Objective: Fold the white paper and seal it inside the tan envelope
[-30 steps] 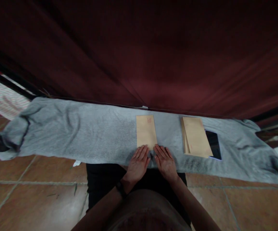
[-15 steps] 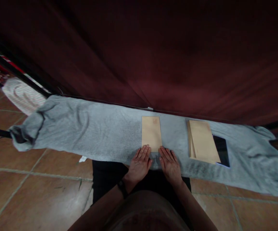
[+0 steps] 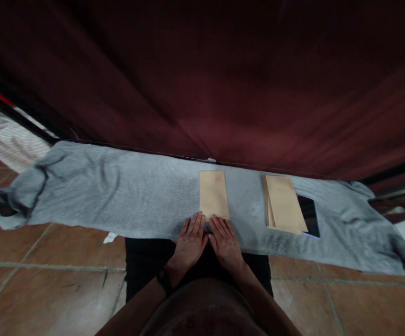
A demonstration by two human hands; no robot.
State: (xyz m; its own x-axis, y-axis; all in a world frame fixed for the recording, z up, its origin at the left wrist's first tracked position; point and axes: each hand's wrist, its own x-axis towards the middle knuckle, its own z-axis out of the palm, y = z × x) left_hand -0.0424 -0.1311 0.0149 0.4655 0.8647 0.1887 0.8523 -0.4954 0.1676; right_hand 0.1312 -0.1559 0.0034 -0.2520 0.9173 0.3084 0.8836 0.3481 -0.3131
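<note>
A single brown paper envelope (image 3: pixel 213 192) with a small printed mark near its upper right corner lies flat on a grey cloth (image 3: pixel 146 186). My left hand (image 3: pixel 191 240) rests at its lower left corner, fingers stretched out, fingertips on or at the near edge. On the same edge, further right, lie the outstretched fingers of my right hand (image 3: pixel 225 240). The two thumbs are close together below the envelope. To the right sits a stack of several similar envelopes (image 3: pixel 285 203), partly covering a dark phone (image 3: pixel 309 215).
A dark red curtain (image 3: pixel 202 102) hangs along the far edge of the cloth. Dark frame bars (image 3: pixel 398 169) stand at both sides. Striped fabric (image 3: pixel 16 140) hangs at the left. A white scrap (image 3: pixel 110 237) lies on the tiled floor (image 3: pixel 65 289).
My right hand has slid left along the envelope's near edge, closer to my left hand. The whole view has shifted slightly; the stack and phone stay in place on the cloth.
</note>
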